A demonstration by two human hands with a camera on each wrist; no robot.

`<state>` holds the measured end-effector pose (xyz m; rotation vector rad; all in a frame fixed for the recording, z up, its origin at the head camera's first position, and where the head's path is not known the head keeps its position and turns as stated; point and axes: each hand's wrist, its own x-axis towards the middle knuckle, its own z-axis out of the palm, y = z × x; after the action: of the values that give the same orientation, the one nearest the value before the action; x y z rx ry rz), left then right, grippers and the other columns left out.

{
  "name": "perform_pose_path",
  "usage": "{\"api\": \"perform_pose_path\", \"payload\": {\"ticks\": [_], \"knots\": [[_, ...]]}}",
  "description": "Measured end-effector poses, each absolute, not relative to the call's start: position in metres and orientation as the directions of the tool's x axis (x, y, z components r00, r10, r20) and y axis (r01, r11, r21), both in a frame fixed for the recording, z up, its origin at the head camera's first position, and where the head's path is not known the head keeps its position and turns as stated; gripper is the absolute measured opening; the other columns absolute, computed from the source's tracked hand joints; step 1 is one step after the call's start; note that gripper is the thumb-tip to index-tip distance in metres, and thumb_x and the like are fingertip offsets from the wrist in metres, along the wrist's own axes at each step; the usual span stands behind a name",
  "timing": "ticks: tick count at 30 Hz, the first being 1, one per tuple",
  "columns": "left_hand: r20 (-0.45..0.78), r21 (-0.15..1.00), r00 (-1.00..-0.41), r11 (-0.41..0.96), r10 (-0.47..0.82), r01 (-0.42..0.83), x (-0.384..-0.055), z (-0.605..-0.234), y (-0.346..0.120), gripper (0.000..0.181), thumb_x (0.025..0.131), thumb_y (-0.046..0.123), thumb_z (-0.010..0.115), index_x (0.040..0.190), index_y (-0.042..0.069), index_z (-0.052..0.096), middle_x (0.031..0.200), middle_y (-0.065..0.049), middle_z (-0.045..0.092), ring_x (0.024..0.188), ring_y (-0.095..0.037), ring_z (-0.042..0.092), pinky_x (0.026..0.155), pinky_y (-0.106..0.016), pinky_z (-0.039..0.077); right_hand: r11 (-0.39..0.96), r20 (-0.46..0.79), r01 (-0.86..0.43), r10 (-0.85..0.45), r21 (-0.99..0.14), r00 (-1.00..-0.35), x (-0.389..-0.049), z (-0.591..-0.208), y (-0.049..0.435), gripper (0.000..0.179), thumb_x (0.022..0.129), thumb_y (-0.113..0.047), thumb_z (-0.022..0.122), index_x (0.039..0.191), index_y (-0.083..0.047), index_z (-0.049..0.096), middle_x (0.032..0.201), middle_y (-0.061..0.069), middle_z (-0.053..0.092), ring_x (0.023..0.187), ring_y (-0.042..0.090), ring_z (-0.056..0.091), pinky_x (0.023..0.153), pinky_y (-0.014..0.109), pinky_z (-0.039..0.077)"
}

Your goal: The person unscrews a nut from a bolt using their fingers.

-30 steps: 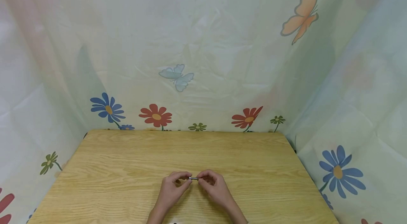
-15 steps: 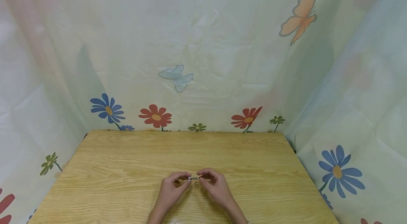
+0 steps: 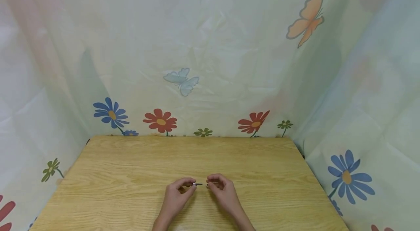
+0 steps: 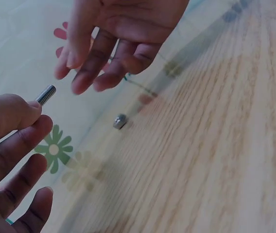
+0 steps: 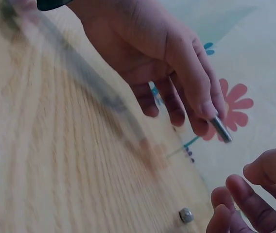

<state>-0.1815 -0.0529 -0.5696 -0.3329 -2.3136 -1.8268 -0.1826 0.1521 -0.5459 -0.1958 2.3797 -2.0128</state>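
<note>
My left hand [image 3: 177, 196] pinches a silver threaded bolt [image 3: 198, 184] between thumb and index finger, its bare threaded end pointing toward the right hand. That thread shows clearly on the bolt [image 4: 46, 94] in the left wrist view. Facing it, my right hand [image 3: 223, 192] has its fingers loosely bent, with a gap between thumb and index finger and nothing held there. A small metal nut [image 4: 120, 121] appears apart from both hands, low against the tabletop. In the right wrist view the nut [image 5: 186, 215] sits to the left of the right fingertips.
The wood-grain table [image 3: 131, 165] stretches out beneath and beyond both hands. A pale curtain [image 3: 210, 41] printed with flowers and butterflies hangs behind it and along both sides.
The nut has come off the bolt's end and out of the right fingers, dropping below them, then shifting right. My right hand has drawn slightly away; the left still holds the bolt.
</note>
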Motion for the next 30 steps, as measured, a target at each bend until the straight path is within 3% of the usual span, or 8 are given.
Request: {"api": "perform_pose_path", "payload": {"ticks": [7, 15, 22, 30], "knots": [[0.25, 0.939, -0.966, 0.227, 0.059, 0.257, -0.182, -0.57, -0.058, 0.014, 0.087, 0.009, 0.082, 0.101, 0.01, 0.078, 0.094, 0.002, 0.078, 0.085, -0.007, 0.071, 0.073, -0.021, 0.056, 0.198, 0.067, -0.077, -0.056, -0.977, -0.996, -0.186, -0.547, 0.163, 0.024, 0.096, -0.002, 0.068, 0.118, 0.007, 0.066, 0.114, 0.024, 0.07, 0.099, 0.037, 0.071, 0.079, 0.021, 0.057], [0.306, 0.852, -0.937, 0.392, 0.167, 0.348, -0.191, -0.569, -0.065, 0.013, 0.091, 0.013, 0.079, 0.102, 0.008, 0.077, 0.095, 0.003, 0.079, 0.087, -0.008, 0.071, 0.075, -0.024, 0.054, 0.375, 0.122, -0.156, -0.114, -0.914, -0.986, -0.188, -0.556, 0.17, 0.027, 0.093, -0.004, 0.073, 0.118, 0.004, 0.07, 0.107, 0.017, 0.074, 0.091, 0.02, 0.07, 0.077, 0.021, 0.056], [0.325, 0.759, -0.918, 0.517, 0.225, 0.396, -0.201, -0.572, -0.067, 0.01, 0.091, 0.017, 0.079, 0.101, 0.014, 0.08, 0.094, 0.009, 0.076, 0.087, -0.012, 0.066, 0.076, -0.026, 0.052, 0.507, 0.132, -0.203, -0.173, -0.838, -0.976, -0.194, -0.561, 0.169, 0.031, 0.09, -0.007, 0.074, 0.12, 0.004, 0.07, 0.108, 0.012, 0.072, 0.083, 0.007, 0.063, 0.069, 0.019, 0.053], [0.3, 0.726, -0.919, 0.565, 0.254, 0.393, -0.206, -0.576, -0.064, 0.008, 0.092, 0.019, 0.079, 0.099, 0.018, 0.08, 0.095, 0.012, 0.074, 0.091, -0.008, 0.062, 0.08, -0.027, 0.051, 0.679, 0.186, -0.274, -0.201, -0.681, -0.962, -0.204, -0.564, 0.161, 0.024, 0.09, -0.015, 0.078, 0.11, -0.002, 0.075, 0.101, 0.005, 0.071, 0.085, 0.01, 0.06, 0.071, 0.023, 0.051]]}}
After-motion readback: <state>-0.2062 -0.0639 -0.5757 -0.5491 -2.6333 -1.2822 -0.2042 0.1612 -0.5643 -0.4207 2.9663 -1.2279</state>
